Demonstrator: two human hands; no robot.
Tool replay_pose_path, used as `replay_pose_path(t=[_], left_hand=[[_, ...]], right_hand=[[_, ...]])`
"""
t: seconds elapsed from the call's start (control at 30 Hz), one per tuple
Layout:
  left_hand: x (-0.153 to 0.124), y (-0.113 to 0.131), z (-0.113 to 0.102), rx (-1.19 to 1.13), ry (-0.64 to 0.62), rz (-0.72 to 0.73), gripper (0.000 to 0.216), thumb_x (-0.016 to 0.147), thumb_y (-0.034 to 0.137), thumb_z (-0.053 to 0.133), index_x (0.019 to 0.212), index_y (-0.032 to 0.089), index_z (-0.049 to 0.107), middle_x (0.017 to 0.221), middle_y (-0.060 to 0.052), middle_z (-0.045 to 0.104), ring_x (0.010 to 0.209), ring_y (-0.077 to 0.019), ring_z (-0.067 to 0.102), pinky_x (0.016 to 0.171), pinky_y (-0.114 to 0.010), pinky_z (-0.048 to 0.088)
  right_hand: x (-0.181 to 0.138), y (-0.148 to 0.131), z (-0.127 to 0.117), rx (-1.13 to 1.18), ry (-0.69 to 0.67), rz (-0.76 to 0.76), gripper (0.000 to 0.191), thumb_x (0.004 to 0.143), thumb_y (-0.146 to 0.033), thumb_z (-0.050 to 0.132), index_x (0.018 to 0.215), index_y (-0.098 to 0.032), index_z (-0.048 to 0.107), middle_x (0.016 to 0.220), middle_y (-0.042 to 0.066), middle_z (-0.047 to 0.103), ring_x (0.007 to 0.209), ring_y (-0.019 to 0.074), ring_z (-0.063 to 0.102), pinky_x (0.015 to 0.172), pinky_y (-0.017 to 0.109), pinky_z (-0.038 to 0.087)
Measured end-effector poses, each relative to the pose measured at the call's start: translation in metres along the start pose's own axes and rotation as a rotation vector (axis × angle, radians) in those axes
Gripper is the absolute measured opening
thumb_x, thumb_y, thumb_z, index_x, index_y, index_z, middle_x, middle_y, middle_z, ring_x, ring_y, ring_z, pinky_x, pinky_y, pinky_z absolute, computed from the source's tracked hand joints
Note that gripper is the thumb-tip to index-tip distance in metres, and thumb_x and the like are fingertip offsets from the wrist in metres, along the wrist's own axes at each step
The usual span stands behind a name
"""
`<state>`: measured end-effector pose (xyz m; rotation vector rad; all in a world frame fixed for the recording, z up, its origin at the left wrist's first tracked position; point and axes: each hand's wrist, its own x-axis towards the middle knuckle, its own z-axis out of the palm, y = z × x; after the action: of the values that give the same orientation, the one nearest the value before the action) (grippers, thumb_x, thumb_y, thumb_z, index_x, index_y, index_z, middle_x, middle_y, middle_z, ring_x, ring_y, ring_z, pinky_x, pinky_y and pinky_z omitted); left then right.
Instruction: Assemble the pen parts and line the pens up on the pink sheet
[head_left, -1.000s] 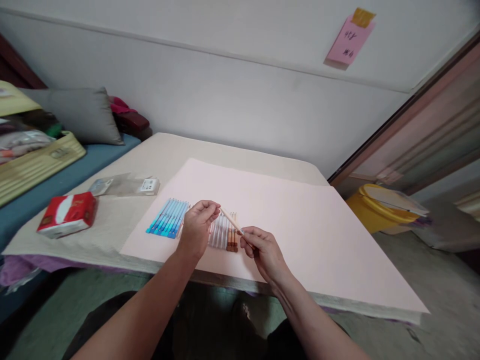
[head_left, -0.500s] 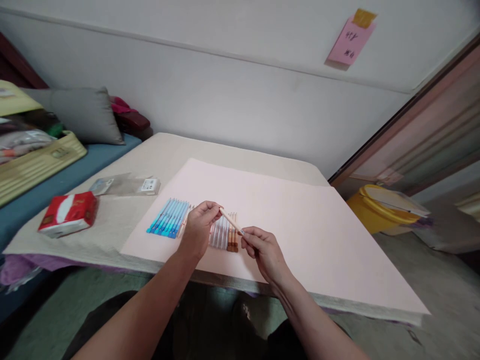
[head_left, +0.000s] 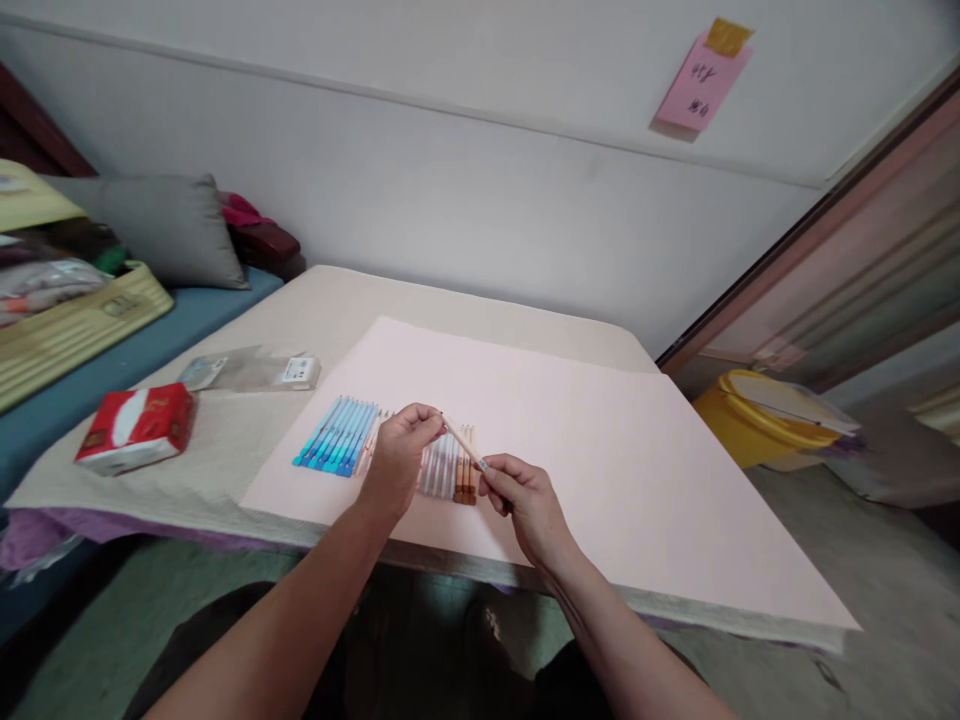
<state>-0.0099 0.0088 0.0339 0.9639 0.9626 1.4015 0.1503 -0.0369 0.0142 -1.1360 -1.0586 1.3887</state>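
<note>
A slim pale peach pen (head_left: 461, 440) slants between my two hands above the table. My left hand (head_left: 405, 445) is closed, with thumb and fingers pinching near the pen's upper tip. Lower down, my right hand (head_left: 521, 492) grips the other end, its fingers curled. Beneath them lies a row of pens, side by side with their points away from me. Blue pens (head_left: 335, 437) form the left part, then peach ones partly hidden by my left hand. Whitish, clear-looking pens (head_left: 439, 470) and brown pens (head_left: 466, 470) make up the right part.
A large pale pink sheet (head_left: 615, 470) covers much of the cloth-topped table. To the left are a red tissue pack (head_left: 139, 425) and clear plastic packaging (head_left: 255, 370). A wall stands behind; a yellow bin (head_left: 757, 420) sits at the right.
The pen's tip end has shifted very slightly, and my right hand has drawn a little to the left. Both hands keep their hold; the row of pens is unchanged.
</note>
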Motion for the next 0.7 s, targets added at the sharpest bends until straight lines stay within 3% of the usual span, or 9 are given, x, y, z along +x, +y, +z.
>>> replay_pose_path(t=[0.13,0.3,0.7], left_hand=[[-0.0017,0.0002,0.0024,-0.045,-0.007,-0.023,0.006,0.068,0.022,0.064,0.067,0.016,0.062,0.066,0.001,0.055,0.066,-0.0101,0.048,0.066,-0.023,0.038],[-0.0007,0.0031,0.0022,-0.118,0.046,-0.065,0.012,0.069,0.024,0.064,0.08,0.017,0.064,0.077,-0.001,0.06,0.073,-0.0116,0.055,0.073,-0.026,0.041],[0.0016,0.0027,-0.0005,-0.218,0.027,-0.106,0.009,0.07,0.023,0.065,0.073,0.014,0.064,0.078,-0.003,0.061,0.072,-0.0099,0.054,0.07,-0.023,0.042]], right_hand=[[-0.0005,-0.0007,0.0037,0.068,-0.001,0.025,0.019,0.074,-0.032,0.065,0.08,-0.014,0.067,0.059,0.0,0.057,0.044,0.0064,0.036,0.044,0.023,0.02],[-0.0016,-0.0021,0.0065,0.138,-0.019,0.072,0.018,0.073,-0.03,0.065,0.078,-0.012,0.066,0.058,0.001,0.057,0.043,0.0051,0.034,0.044,0.023,0.016],[-0.0015,-0.0006,0.0062,0.139,-0.019,0.084,0.016,0.073,-0.028,0.065,0.077,-0.012,0.066,0.056,0.001,0.057,0.043,0.0052,0.034,0.045,0.023,0.015]])
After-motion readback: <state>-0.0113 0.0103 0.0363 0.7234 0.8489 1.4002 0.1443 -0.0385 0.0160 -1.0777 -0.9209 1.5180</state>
